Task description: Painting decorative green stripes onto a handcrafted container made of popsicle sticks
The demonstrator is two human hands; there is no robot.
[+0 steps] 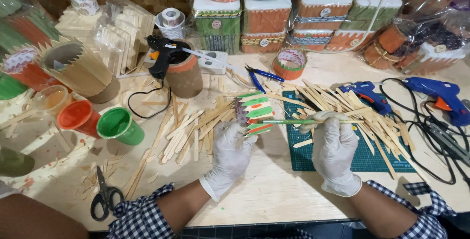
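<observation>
- The stick holder [253, 114], a small craft piece of wooden sticks painted green and orange, is in the middle of the frame, just above the table.
- The left hand [229, 155], in a white glove, is closed around the lower side of the holder and holds it.
- The right hand [334, 153], also gloved, pinches a green paintbrush [293, 121]; the brush lies level and its tip touches the holder.
- Under the right hand there is a green cutting mat [362, 158] with many loose sticks [342, 103] on it.
- In the left part of the frame stand an orange paint cup [78, 116] and a green paint cup [119, 126].
- Black scissors [104, 195] lie at the lower left.
- Blue glue guns [440, 97] are at the right.
</observation>
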